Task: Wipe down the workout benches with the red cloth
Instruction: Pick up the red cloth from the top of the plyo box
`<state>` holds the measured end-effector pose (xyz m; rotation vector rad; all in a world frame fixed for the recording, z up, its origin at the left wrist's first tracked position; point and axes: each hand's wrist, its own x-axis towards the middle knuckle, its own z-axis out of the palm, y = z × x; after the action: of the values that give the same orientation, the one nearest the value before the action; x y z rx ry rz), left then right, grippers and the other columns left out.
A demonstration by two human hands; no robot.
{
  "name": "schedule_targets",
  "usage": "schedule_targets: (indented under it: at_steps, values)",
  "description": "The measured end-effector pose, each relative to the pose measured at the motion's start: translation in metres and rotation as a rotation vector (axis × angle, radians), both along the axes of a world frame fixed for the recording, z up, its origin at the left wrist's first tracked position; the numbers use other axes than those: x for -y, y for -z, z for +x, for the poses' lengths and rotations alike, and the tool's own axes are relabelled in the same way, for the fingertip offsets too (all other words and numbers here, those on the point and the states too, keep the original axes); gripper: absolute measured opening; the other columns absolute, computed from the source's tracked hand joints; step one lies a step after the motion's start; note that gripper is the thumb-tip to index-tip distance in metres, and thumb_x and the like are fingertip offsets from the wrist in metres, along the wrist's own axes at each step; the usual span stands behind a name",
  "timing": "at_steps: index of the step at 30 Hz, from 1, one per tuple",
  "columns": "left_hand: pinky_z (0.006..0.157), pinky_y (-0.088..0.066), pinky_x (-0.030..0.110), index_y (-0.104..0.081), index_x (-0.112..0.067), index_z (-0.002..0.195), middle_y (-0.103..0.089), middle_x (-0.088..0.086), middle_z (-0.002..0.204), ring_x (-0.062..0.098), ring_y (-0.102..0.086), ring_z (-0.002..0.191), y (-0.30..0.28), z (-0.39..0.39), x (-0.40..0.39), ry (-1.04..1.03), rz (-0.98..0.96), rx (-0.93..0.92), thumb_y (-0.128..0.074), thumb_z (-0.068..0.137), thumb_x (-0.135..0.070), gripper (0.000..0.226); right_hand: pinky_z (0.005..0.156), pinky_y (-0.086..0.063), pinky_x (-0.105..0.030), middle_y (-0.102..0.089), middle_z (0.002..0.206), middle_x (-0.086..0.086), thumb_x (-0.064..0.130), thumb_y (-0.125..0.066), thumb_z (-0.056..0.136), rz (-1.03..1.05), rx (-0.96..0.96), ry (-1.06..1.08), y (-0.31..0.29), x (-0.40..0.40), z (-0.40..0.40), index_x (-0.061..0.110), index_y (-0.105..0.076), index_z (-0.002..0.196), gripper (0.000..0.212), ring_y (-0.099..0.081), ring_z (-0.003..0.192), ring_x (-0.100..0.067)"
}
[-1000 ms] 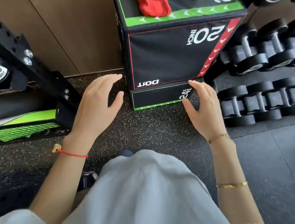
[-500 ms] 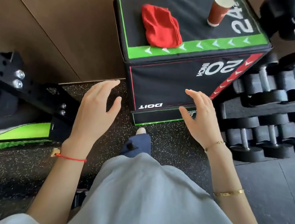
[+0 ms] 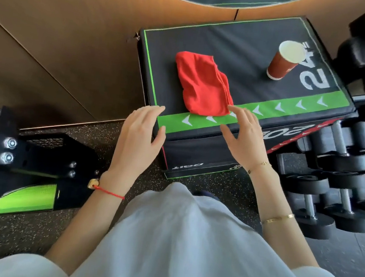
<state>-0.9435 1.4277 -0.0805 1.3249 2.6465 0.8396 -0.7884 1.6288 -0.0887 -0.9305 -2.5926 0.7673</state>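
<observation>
A folded red cloth (image 3: 203,86) lies on top of a black padded box (image 3: 251,43) with a green stripe along its near edge. My right hand (image 3: 243,136) hovers open at the box's near edge, its fingertips just short of the cloth's near right corner. My left hand (image 3: 139,138) is open at the box's near left corner, fingers spread, holding nothing. Both hands are empty.
A red paper cup (image 3: 283,61) stands upright on the box's right side beside the "24" print. Dumbbells on a rack (image 3: 341,174) crowd the right. A black steel rack foot and a green-and-black pad (image 3: 22,195) lie on the left. A wooden wall (image 3: 63,40) is behind.
I have come closer to the box and the view has tilted down on its top. Both hands have risen from beside the box's front face to its top near edge.
</observation>
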Motion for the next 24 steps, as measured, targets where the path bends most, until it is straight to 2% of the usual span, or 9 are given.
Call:
schedule_targets:
  at_steps: [4,8,10,13,19,24]
  values:
    - [0.112,-0.038,0.046,-0.053,-0.01,0.136,-0.058,0.007,0.135,0.024,-0.05,0.129,0.016,-0.016,-0.025,-0.023,-0.011,0.022,-0.055,0.095,-0.016,0.041,0.107,-0.036,-0.037,-0.058,0.125,-0.007,0.025,-0.06,0.091,-0.032,-0.002,0.02,0.007,-0.021,-0.022,0.007,-0.051,0.132,0.045,-0.049,0.122,-0.026]
    - [0.115,-0.035,0.041,-0.055,-0.007,0.133,-0.058,0.009,0.134,0.026,-0.049,0.13,0.034,-0.024,-0.051,-0.073,-0.013,0.026,-0.056,0.094,-0.014,0.04,0.105,-0.036,-0.038,-0.059,0.123,-0.01,0.024,-0.061,0.09,-0.033,0.022,0.019,0.013,-0.046,-0.043,0.005,-0.052,0.129,0.044,-0.049,0.119,-0.03]
    - [0.115,-0.035,0.041,-0.055,-0.006,0.133,-0.058,0.01,0.134,0.026,-0.049,0.13,0.04,-0.027,-0.061,-0.09,-0.025,0.021,-0.055,0.095,-0.014,0.039,0.106,-0.035,-0.04,-0.057,0.126,-0.012,0.024,-0.061,0.09,-0.029,0.039,0.007,0.015,-0.06,-0.055,0.003,-0.051,0.129,0.045,-0.047,0.122,-0.031]
    - [0.114,-0.035,0.047,-0.055,-0.006,0.133,-0.056,0.01,0.136,0.029,-0.047,0.132,0.049,-0.03,-0.073,-0.142,-0.057,0.029,-0.055,0.095,-0.014,0.039,0.11,-0.031,-0.04,-0.052,0.136,-0.011,0.028,-0.06,0.091,-0.027,0.099,-0.028,0.017,-0.079,-0.074,0.004,-0.047,0.134,0.052,-0.041,0.13,-0.031]
    - [0.115,-0.032,0.049,-0.054,-0.005,0.135,-0.051,0.012,0.142,0.032,-0.041,0.138,0.061,-0.027,-0.088,-0.235,-0.111,0.05,-0.054,0.095,-0.014,0.04,0.115,-0.023,-0.04,-0.037,0.149,-0.009,0.039,-0.058,0.09,-0.017,0.202,-0.095,0.027,-0.097,-0.11,0.005,-0.032,0.145,0.07,-0.029,0.14,-0.028]
    - [0.114,-0.033,0.05,-0.056,-0.004,0.132,-0.051,0.013,0.142,0.033,-0.041,0.138,0.066,-0.024,-0.09,-0.25,-0.09,0.027,-0.054,0.094,-0.012,0.039,0.117,-0.017,-0.044,-0.038,0.147,-0.011,0.043,-0.058,0.089,0.007,0.239,-0.081,0.039,-0.095,-0.122,0.003,-0.044,0.134,0.062,-0.025,0.142,-0.031]
